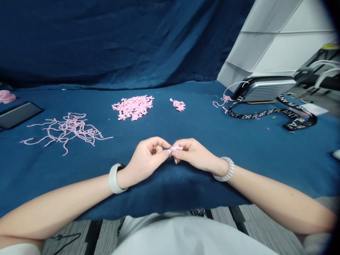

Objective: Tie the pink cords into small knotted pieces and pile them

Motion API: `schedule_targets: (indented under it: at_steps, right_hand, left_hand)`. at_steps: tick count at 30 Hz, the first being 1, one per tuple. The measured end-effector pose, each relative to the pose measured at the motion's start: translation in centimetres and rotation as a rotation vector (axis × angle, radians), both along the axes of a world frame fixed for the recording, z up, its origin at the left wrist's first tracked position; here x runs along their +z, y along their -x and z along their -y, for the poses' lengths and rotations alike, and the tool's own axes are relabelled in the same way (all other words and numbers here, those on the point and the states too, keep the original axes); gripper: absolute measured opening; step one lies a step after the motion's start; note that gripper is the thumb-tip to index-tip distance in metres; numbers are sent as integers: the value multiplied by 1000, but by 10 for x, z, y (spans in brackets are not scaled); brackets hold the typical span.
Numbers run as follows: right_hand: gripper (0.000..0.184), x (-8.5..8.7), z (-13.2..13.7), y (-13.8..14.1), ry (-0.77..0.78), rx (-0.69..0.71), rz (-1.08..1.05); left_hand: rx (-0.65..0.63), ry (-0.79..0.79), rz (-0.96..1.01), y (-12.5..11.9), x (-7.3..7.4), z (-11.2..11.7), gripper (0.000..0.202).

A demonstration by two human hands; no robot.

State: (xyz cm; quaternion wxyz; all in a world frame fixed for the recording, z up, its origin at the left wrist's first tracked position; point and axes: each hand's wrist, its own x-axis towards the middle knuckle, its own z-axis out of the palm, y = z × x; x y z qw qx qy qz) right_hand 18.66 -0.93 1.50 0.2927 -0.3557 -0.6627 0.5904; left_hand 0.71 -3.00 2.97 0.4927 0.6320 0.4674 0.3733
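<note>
Between my left hand point(145, 159) and my right hand point(195, 154), the fingertips of both pinch a small knotted piece of pink yarn point(175, 149). Straight ahead on the blue cloth lies a heap of similar pink knotted pieces point(132, 107), with a smaller heap point(177, 105) to its right. Long loose strands of pink yarn point(70, 129) sprawl further left. None of these touch my hands. A white band point(114, 179) circles my left wrist, and a white coil bracelet point(225, 169) circles my right.
Blue cloth point(212, 148) covers the table and hangs behind it. At the far side lie a dark flat tablet point(18, 115), a pink bundle point(6, 96), a silver case point(265, 89), and a black lettered strap point(273, 113) beside a few pink scraps point(221, 102).
</note>
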Motion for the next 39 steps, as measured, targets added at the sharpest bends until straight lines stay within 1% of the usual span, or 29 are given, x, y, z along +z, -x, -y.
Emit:
schedule_targets:
  at_steps: [5, 9, 14, 18, 24, 31, 36, 39]
  right_hand:
    - [29, 0, 0, 0, -17, 18, 5]
    - [30, 0, 1, 0, -36, 20, 23]
    - [33, 0, 1, 0, -10, 37, -2]
    - [31, 1, 2, 1, 19, 23, -19]
    - [29, 3, 4, 3, 20, 15, -22]
    - [26, 1, 1, -1, 1, 42, -53]
    - [27, 2, 1, -1, 18, 35, -69]
    - [28, 1, 0, -1, 55, 37, -71]
  left_hand:
    - [0, -4, -48, 0, 1, 1, 17]
    - [-35, -9, -17, 1, 2, 1, 19]
    - [-32, 6, -70, 0, 2, 0, 19]
    - [-19, 2, -98, 0, -1, 0, 19]
    - [-13, -21, -100, 1, -4, 0, 18]
    - [-37, 7, -79, 0, -2, 1, 17]
    - [-32, 9, -75, 1, -1, 0, 16]
    - [-24, 9, -76, 2, -2, -1, 16]
